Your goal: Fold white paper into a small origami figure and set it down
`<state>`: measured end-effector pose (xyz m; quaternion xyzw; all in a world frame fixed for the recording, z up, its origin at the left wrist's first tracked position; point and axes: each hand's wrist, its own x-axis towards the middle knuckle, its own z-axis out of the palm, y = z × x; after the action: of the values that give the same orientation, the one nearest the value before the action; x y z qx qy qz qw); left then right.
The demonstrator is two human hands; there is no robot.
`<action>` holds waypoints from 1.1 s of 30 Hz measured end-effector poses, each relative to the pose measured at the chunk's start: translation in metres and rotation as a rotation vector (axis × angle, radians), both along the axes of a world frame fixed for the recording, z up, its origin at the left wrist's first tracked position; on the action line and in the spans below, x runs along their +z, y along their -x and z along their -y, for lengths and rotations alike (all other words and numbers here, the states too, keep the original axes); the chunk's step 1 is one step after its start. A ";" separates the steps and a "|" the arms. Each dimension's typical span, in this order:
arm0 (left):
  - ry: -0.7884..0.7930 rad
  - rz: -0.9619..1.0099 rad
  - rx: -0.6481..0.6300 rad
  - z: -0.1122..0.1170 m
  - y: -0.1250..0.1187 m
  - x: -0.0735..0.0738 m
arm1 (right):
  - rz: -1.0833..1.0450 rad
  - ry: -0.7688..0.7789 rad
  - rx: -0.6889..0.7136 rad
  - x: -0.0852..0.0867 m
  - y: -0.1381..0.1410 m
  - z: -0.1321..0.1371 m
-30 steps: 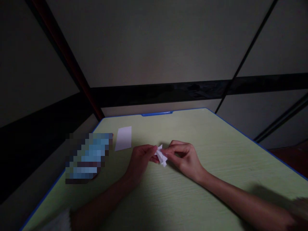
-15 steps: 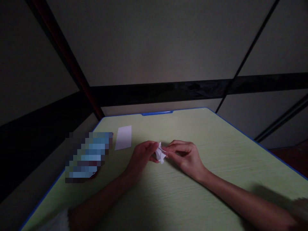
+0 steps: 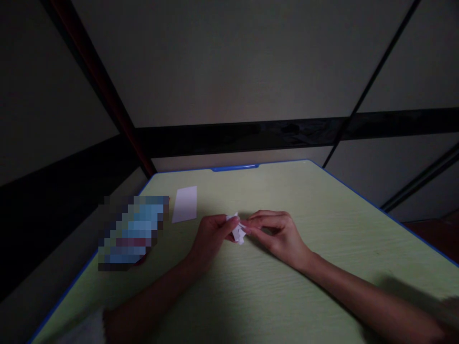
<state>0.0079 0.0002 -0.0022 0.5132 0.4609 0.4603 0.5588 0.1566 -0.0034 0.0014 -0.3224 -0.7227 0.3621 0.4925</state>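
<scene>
Folded white paper (image 3: 238,235), creased into small, sharp-pointed flaps, is held over the middle of the table (image 3: 287,186), between both hands. Its left side is pinched under the thumb of the left hand (image 3: 210,236); its right edge is gripped by the fingertips of the right hand (image 3: 281,234). The pale-green, faintly grained tabletop is edged in blue. On it, a smooth, flat, four-sided white sheet (image 3: 185,204) is laid beside a pixelated item (image 3: 143,227).

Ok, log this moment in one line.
left hand: holds folded paper; right hand: pinches its edge; white sheet: flat on table
</scene>
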 end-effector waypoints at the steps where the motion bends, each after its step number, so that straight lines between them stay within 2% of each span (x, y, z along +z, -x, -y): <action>1: -0.003 -0.001 0.005 0.000 0.000 0.000 | -0.034 0.076 0.002 0.001 0.000 0.000; 6: -0.018 -0.043 0.003 0.002 -0.001 0.000 | -0.289 0.558 0.100 0.000 -0.001 -0.007; 8: -0.023 -0.083 0.009 0.002 -0.001 0.001 | -0.326 0.678 0.136 -0.002 -0.002 -0.011; 11: -0.017 -0.126 0.001 0.002 -0.002 0.002 | -0.271 0.783 0.209 -0.001 -0.005 -0.014; 14: -0.013 -0.144 -0.034 0.002 -0.002 0.001 | -0.194 0.820 0.269 0.003 -0.008 -0.015; 19: -0.026 -0.165 -0.060 -0.001 0.000 -0.002 | -0.127 0.819 0.272 0.005 -0.010 -0.015; 23: -0.032 -0.154 -0.066 -0.001 0.000 -0.004 | -0.147 0.789 0.200 0.003 -0.007 -0.015; 28: 0.006 -0.015 -0.136 0.001 0.000 0.000 | -0.237 0.801 0.117 0.002 -0.003 -0.013; 31: 0.037 0.011 -0.144 0.002 0.000 0.002 | -0.251 0.805 0.120 0.002 -0.004 -0.013; 33: 0.037 0.015 -0.144 0.002 0.000 0.002 | -0.254 0.820 0.169 0.001 -0.006 -0.014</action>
<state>0.0082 -0.0019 0.0001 0.5309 0.4271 0.4142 0.6035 0.1629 0.0110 0.0025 -0.3838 -0.4766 0.6951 0.3773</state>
